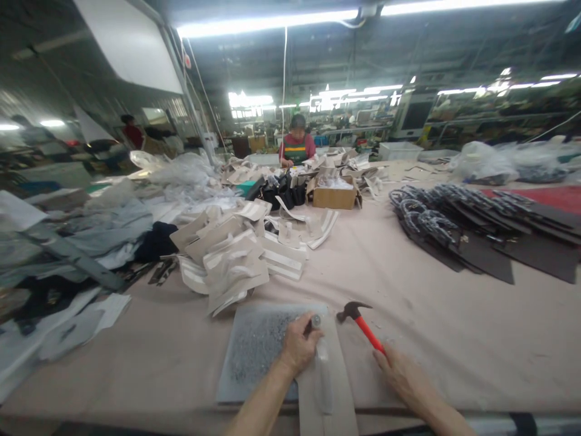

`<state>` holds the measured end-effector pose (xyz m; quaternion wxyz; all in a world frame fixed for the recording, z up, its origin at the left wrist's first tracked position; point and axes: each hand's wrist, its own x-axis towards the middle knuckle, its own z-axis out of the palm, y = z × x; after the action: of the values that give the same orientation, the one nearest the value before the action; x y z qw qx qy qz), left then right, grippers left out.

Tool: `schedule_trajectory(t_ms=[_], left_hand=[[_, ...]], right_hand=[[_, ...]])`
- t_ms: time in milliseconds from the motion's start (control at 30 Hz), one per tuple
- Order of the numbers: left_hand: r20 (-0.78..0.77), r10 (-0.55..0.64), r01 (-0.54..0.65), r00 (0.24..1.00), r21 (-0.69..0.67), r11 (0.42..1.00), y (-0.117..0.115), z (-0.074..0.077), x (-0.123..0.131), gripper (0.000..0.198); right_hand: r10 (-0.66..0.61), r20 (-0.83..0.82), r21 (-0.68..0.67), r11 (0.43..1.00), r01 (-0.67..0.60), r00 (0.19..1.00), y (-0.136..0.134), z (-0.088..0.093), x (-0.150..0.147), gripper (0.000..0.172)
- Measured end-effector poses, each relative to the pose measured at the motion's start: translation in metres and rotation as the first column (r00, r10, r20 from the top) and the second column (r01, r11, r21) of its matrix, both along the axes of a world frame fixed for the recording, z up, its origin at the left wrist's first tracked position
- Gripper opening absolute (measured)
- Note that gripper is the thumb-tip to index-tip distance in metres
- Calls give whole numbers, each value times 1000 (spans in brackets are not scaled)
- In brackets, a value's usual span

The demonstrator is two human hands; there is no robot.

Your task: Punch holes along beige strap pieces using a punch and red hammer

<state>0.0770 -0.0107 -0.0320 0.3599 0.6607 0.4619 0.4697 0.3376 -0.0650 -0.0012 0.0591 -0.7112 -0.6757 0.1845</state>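
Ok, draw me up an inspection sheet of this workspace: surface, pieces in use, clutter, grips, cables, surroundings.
Surface: table cover pinkish, creased in places.
Pieces in use: beige panel overlaps the grey plate, which looks marked.
Clutter: beige pieces heaped beyond the plate; cardboard box behind them; dark panels stacked on the right.
Left grip: closed on a round-topped piece over the panel; contact below unclear.
Right grip: closed around the red-orange handle of the hammer.
Cables: white cord hangs from above.
Surroundings: co-worker across the table; lit lamps overhead.
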Motion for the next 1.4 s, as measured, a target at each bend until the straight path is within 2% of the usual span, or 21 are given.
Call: schedule_trajectory(t_ms=[33, 100, 167, 200, 233, 300, 367, 433, 500, 567, 633, 700, 767, 833, 867, 933, 1067, 1133, 1400], left_hand=[[15, 0, 0, 1000, -10, 1000, 0, 0, 0, 29], [46, 0, 2, 999, -29, 1000, 0, 3, -2, 37], [67, -6, 9, 998, -46, 999, 0, 7, -4, 31], [78, -16, 21, 997, -59, 998, 0, 9, -5, 26], [95, -26, 33, 995, -76, 997, 0, 10, -6, 21], [135, -29, 45, 990, -114, 993, 2, 11, -6, 15], [177, -14, 42, 984, -158, 986, 3, 10, -5, 15], [244, 36, 19, 969, -220, 975, 6, 8, -3, 18], [337, 136, -38, 932, -283, 958, 11, 11, -2, 19], [385, 210, -99, 898, -288, 952, 17, 23, -4, 19], [391, 208, -129, 897, -218, 967, 23, 44, -9, 18], [407, 188, -148, 894, -127, 981, 26, 70, -17, 19], [436, 191, -184, 879, -60, 981, 27, 92, -23, 23], [439, 180, -186, 880, -29, 982, 25, 100, -28, 26], [431, 167, -171, 887, -31, 985, 23, 99, -28, 26], [419, 147, -128, 896, -74, 989, 20, 85, -28, 26], [430, 148, -68, 891, -198, 978, 17, 46, -23, 26], [439, 138, -31, 888, -241, 970, 17, 32, -20, 27], [455, 99, 41, 885, -289, 957, 18, 11, -16, 32]], right_hand=[[-18, 71, 36, 999, 16, 997, 2, -7, 1, 36], [-28, 213, 194, 981, -15, 977, 0, -12, -7, 34], [55, 265, 382, 911, -157, 963, -7, -6, -27, 39], [148, 254, 448, 858, -252, 956, -10, 0, -40, 44], [291, 225, 467, 805, -365, 930, -14, 7, -54, 48], [549, 179, 415, 711, -568, 817, -19, 18, -80, 53], [670, 180, 300, 660, -689, 720, -22, 24, -100, 47], [666, 241, 227, 668, -708, 706, -23, 22, -110, 35], [610, 332, 244, 681, -690, 720, -24, 16, -113, 30], [542, 425, 302, 670, -678, 725, -25, 12, -111, 32], [499, 477, 290, 688, -666, 724, -25, 17, -111, 32], [462, 469, 203, 773, -601, 752, -22, 33, -113, 32], [388, 412, 117, 875, -470, 824, -18, 55, -118, 25], [300, 322, 74, 938, -340, 898, -14, 74, -125, 22], [260, 272, 58, 957, -286, 926, -13, 79, -128, 23], [189, 181, 27, 980, -197, 965, -12, 79, -134, 24], [100, 71, 14, 995, -101, 992, -19, 58, -142, 26], [91, 50, 21, 996, -92, 995, -21, 50, -145, 28], [-25, -162, -31, 999, 20, 986, -14, 42, -163, 36]])
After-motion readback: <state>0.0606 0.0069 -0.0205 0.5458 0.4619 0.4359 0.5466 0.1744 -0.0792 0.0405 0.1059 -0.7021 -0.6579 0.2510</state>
